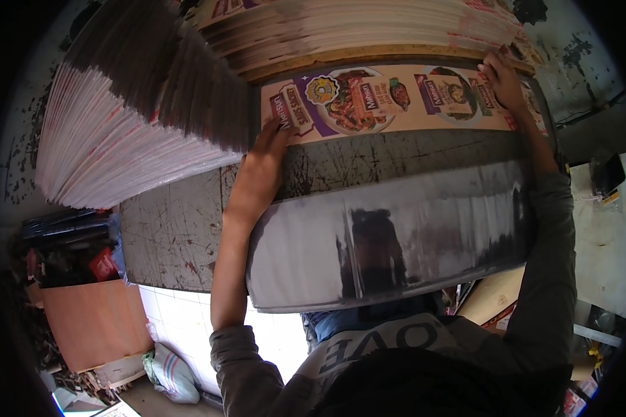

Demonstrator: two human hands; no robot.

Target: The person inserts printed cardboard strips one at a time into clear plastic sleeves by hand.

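Observation:
A long printed sheet [407, 124] with pictures of food dishes lies across the dark, scratched worktable [181, 236], its far edge along a wooden strip [368, 54]. At the sheet's near left corner, my left hand [257, 170] rests with fingers stretched out on it. My right hand [506, 85] is at the far right, its fingers bent together over the sheet's far edge beside the wooden strip. Whether the right thumb is under the sheet cannot be seen. Between my forearms lies a glossy dark grey panel [438, 229] along the table's near side.
A tall fanned stack of sheets [132, 132] leans at the left. Behind the wooden strip stands another thick stack of sheets [368, 24]. On the floor at lower left are a brown board [94, 323] and a striped sack [174, 374]. A pale surface [608, 229] stands at the right.

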